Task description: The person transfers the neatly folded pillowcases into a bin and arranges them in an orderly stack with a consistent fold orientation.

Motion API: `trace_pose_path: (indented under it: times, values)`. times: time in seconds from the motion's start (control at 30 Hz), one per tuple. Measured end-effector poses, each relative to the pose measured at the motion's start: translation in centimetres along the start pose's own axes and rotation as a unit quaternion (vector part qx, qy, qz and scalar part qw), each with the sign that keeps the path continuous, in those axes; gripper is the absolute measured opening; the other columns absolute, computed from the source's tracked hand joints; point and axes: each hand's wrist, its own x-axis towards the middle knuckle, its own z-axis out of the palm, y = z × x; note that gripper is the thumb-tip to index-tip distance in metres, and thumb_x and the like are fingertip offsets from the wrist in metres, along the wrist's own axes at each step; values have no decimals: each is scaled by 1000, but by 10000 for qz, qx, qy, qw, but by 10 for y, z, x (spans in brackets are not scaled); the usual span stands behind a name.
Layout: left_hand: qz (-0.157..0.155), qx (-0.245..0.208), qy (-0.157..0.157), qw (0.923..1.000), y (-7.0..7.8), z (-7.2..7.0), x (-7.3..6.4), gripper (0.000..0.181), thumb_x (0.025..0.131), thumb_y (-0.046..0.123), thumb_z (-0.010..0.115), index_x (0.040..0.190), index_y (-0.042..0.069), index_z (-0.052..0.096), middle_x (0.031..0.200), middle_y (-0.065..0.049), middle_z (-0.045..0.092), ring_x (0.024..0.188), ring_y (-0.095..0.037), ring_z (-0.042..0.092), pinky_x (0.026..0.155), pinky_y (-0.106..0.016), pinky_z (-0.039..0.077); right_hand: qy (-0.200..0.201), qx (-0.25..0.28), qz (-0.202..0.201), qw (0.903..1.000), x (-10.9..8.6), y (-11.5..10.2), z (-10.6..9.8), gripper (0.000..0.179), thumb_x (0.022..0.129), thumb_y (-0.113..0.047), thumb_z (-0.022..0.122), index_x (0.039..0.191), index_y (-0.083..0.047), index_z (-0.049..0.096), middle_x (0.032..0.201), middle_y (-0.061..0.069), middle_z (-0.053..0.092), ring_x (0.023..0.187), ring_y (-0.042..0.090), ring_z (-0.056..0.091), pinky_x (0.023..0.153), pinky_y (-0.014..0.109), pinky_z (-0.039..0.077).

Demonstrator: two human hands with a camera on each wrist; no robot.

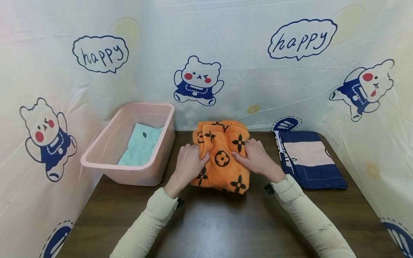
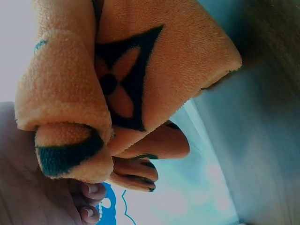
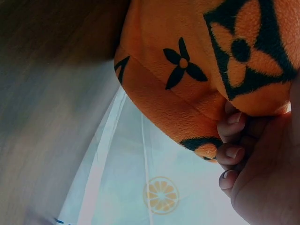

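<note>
An orange fleece blanket [image 1: 222, 172] with dark flower prints, folded into a thick bundle, is held between both hands above the dark wooden table. My left hand [image 1: 188, 161] grips its left side, thumb on the front face. On the opposite side my right hand [image 1: 258, 157] grips it the same way, thumb pressed on the front. The left wrist view shows the blanket's rolled edge [image 2: 70, 154] against the palm, with some fingertips [image 2: 93, 190] under it. In the right wrist view, curled fingers [image 3: 232, 131] tuck beneath the fleece.
A pink plastic bin [image 1: 129, 167] stands at the left with a folded mint-green cloth [image 1: 142, 145] inside. At the right lies a folded navy and pale pink cloth [image 1: 313, 157]. Printed curtain sheets [image 1: 245, 79] enclose the dark wooden table [image 1: 206, 225] at the back and sides.
</note>
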Motion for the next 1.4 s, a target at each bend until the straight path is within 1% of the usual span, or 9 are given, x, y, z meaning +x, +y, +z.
trace_pose_path:
  times: [0.13,0.37,0.57,0.7,0.8,0.93,1.07,1.2,1.4]
  values:
    - [1,49,-9,10000,0,-6,-1,48,99,36,62,59,13,48,54,-1,40,59,-23,41,63,-36,34,20,17,-9,10000,0,-3,-2,43,100,-52,55,84,-13,60,78,3,53,81,26,46,77,40,33]
    - [43,96,66,9999,0,-17,0,47,98,34,63,59,13,48,55,-2,41,59,-24,40,63,-37,35,124,-76,-76,9999,3,-8,-4,44,100,-53,54,84,-13,60,79,3,54,81,27,48,78,41,35]
    - [83,162,40,9998,0,-28,1,47,99,32,63,59,12,48,56,-2,42,59,-24,40,63,-37,35,215,85,-143,9996,7,-13,-7,42,100,-52,55,85,-13,62,77,3,53,80,27,49,78,41,37]
    - [120,224,120,9996,-1,-37,2,47,99,32,63,59,12,48,55,-3,42,59,-25,41,62,-38,36,270,224,-176,9992,10,-18,-10,41,100,-52,54,87,-14,64,77,2,54,80,26,49,78,41,37]
    - [137,247,144,9995,-1,-43,3,47,99,33,62,60,11,49,56,-3,42,60,-26,42,62,-38,36,345,226,-176,9990,13,-21,-13,41,100,-52,55,86,-15,64,76,2,53,80,26,49,78,42,37]
    - [118,269,94,9995,-2,-50,4,47,100,35,61,61,11,50,56,-3,44,61,-27,45,63,-39,37,381,238,-163,9989,15,-25,-16,41,100,-51,55,82,-15,63,74,2,53,80,27,50,79,43,39]
    - [106,302,108,9994,-2,-57,5,46,99,35,62,62,10,51,56,-4,44,62,-28,47,64,-40,38,375,326,-181,9986,17,-30,-20,40,101,-52,55,86,-16,64,76,1,54,82,26,51,81,43,39]
    - [134,322,152,9993,0,-67,7,46,99,34,63,62,9,51,56,-4,44,61,-27,45,63,-41,37,447,444,-194,9978,19,-35,-24,39,100,-51,55,90,-16,66,78,1,55,83,25,51,82,44,39]
    - [207,208,220,9993,2,-78,10,47,98,34,64,61,8,50,56,-5,43,59,-28,46,62,-40,37,507,620,-208,9966,21,-40,-31,37,100,-51,56,94,-16,66,81,1,57,82,24,54,82,45,41]
